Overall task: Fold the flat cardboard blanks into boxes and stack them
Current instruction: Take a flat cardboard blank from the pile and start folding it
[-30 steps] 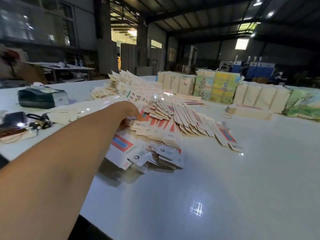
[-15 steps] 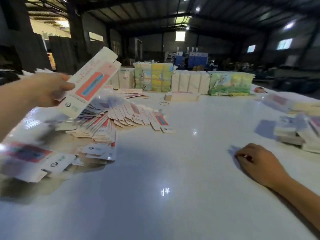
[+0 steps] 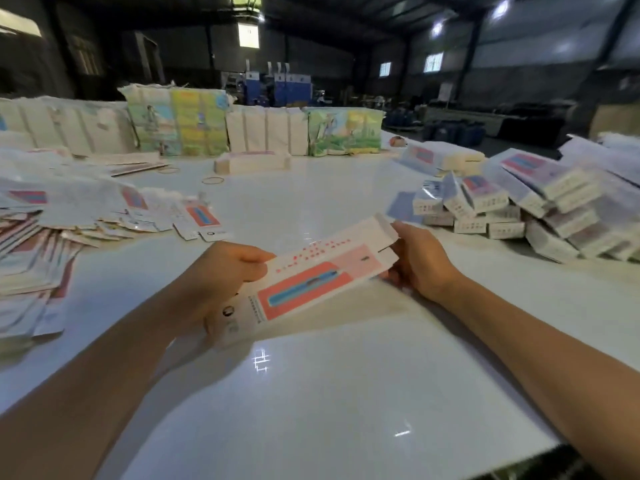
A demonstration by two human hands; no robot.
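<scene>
Cardboard blank, one only, hangs flat over the middle of the table, gripped at both ends. Left hand has its fingers curled round the near printed end; right hand pinches the far end by the tuck flaps, which probably lets the sleeve be squeezed open into a tube. It looks not yet folded. Toward the left edge lies the fanned heap of blanks, within that arm's reach; toward the right edge the finished boxes lie piled, likely where this one goes. Wrapped bundles line the far edge.
</scene>
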